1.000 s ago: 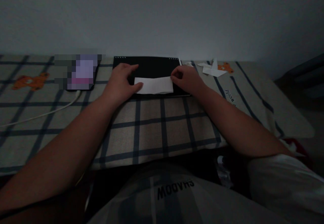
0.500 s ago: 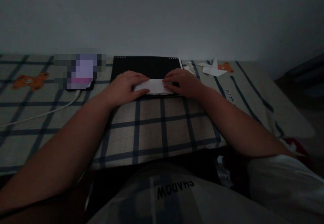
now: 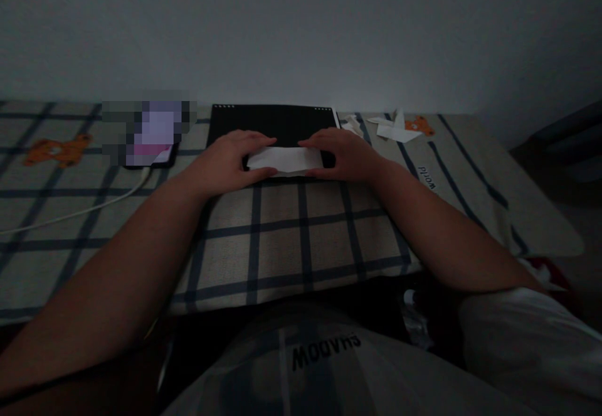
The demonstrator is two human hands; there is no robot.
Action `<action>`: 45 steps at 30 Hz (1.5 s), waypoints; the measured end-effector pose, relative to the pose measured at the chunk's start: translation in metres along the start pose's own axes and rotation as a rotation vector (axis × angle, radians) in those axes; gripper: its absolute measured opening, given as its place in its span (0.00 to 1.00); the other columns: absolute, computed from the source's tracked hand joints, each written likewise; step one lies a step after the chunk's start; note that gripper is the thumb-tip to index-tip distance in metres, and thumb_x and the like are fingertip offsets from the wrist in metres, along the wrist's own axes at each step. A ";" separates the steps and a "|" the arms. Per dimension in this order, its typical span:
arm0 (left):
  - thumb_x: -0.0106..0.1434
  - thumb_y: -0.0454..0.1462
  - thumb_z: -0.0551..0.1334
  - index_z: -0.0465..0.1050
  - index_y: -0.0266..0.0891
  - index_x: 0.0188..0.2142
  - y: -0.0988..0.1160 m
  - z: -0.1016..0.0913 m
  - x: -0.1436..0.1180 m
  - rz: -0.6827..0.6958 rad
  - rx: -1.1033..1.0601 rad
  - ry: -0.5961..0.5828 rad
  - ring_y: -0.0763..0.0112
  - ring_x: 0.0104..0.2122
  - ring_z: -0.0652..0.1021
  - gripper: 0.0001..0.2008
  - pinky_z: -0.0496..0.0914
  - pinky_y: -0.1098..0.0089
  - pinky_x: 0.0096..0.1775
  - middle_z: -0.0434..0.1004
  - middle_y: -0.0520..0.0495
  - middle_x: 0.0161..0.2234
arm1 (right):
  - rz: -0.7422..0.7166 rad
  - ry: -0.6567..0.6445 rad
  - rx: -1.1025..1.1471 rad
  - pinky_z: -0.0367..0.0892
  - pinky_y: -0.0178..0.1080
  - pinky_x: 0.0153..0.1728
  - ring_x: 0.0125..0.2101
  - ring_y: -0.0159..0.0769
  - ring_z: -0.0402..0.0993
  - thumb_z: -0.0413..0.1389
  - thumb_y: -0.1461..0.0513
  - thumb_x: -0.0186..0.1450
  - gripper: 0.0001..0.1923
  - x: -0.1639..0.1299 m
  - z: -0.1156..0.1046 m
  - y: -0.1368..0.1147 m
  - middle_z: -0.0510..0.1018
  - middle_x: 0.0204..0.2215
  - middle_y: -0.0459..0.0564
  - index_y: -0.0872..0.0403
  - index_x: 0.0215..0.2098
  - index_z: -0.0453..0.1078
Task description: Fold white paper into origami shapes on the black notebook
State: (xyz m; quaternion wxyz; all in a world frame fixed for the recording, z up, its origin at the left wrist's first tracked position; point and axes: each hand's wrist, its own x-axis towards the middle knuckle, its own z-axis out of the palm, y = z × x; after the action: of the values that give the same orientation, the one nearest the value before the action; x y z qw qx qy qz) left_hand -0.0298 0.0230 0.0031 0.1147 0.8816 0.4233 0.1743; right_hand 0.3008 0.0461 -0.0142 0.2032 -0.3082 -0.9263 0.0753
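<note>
Purple-screened, a phone [image 3: 156, 130] lies left of our left hand [image 3: 235, 160], which grasps one end of a paper strip [image 3: 286, 160] by its long edges. Between our hands, over a black notebook [image 3: 277, 121], the paper strip should handle light, flexible and easily creased, best held at both ends; it looks white, narrow and slightly bowed. Our right hand [image 3: 345, 154] grasps the other end, with a folded paper bird [image 3: 397, 132] to that hand's right.
</note>
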 end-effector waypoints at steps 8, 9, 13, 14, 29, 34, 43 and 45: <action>0.73 0.58 0.61 0.81 0.47 0.69 0.000 0.003 0.000 -0.035 -0.072 0.054 0.45 0.66 0.81 0.33 0.72 0.51 0.71 0.85 0.40 0.67 | 0.039 0.009 -0.032 0.72 0.51 0.59 0.56 0.55 0.83 0.59 0.46 0.78 0.33 -0.001 -0.001 -0.003 0.90 0.58 0.62 0.54 0.73 0.80; 0.74 0.58 0.60 0.80 0.47 0.70 0.000 0.003 0.000 -0.040 -0.069 0.052 0.45 0.66 0.81 0.34 0.73 0.50 0.70 0.85 0.40 0.67 | 0.047 0.010 -0.034 0.72 0.50 0.57 0.55 0.54 0.84 0.58 0.46 0.78 0.32 -0.001 -0.002 -0.004 0.90 0.57 0.61 0.54 0.73 0.80; 0.73 0.59 0.62 0.73 0.46 0.77 0.000 0.003 0.000 -0.051 -0.018 0.007 0.44 0.65 0.82 0.39 0.74 0.47 0.68 0.83 0.38 0.69 | 0.090 0.017 -0.046 0.71 0.48 0.53 0.51 0.51 0.86 0.54 0.45 0.81 0.31 0.000 -0.006 -0.008 0.92 0.50 0.58 0.52 0.72 0.81; 0.73 0.60 0.63 0.70 0.45 0.78 0.000 0.003 0.000 -0.053 -0.004 0.003 0.43 0.66 0.81 0.41 0.74 0.47 0.69 0.82 0.37 0.70 | 0.104 0.024 -0.051 0.71 0.47 0.52 0.50 0.50 0.86 0.53 0.45 0.82 0.31 0.000 -0.006 -0.008 0.92 0.49 0.57 0.51 0.71 0.81; 0.67 0.71 0.63 0.43 0.48 0.87 -0.030 0.015 0.001 -0.071 0.146 0.164 0.39 0.80 0.64 0.62 0.64 0.37 0.74 0.65 0.37 0.81 | 0.296 0.369 0.035 0.77 0.50 0.48 0.42 0.47 0.85 0.55 0.48 0.81 0.23 0.005 0.001 0.009 0.91 0.44 0.54 0.49 0.57 0.88; 0.73 0.71 0.51 0.42 0.39 0.86 -0.022 0.004 -0.004 -0.161 0.232 0.158 0.44 0.80 0.57 0.57 0.59 0.34 0.74 0.70 0.43 0.78 | 0.386 0.322 0.127 0.79 0.52 0.46 0.40 0.48 0.85 0.57 0.54 0.78 0.20 0.006 0.007 0.018 0.89 0.39 0.52 0.51 0.61 0.84; 0.77 0.57 0.57 0.84 0.50 0.67 0.012 0.000 -0.001 -0.211 0.241 0.010 0.37 0.71 0.75 0.29 0.63 0.37 0.68 0.83 0.41 0.69 | 0.424 0.120 0.266 0.80 0.54 0.46 0.36 0.46 0.84 0.57 0.60 0.74 0.17 0.009 0.007 0.003 0.87 0.35 0.51 0.50 0.53 0.87; 0.77 0.57 0.58 0.83 0.50 0.67 0.017 0.002 -0.001 -0.200 0.236 -0.033 0.36 0.71 0.75 0.29 0.63 0.36 0.67 0.82 0.39 0.70 | 0.398 0.109 0.198 0.79 0.55 0.50 0.39 0.47 0.84 0.58 0.60 0.74 0.18 0.008 0.004 -0.001 0.87 0.38 0.53 0.51 0.54 0.88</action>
State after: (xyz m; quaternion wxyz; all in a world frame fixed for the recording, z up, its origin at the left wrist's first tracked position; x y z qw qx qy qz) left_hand -0.0175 0.0117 0.0074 0.0340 0.8451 0.5247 0.0964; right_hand 0.2932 0.0502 -0.0150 0.2635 -0.4670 -0.8230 0.1877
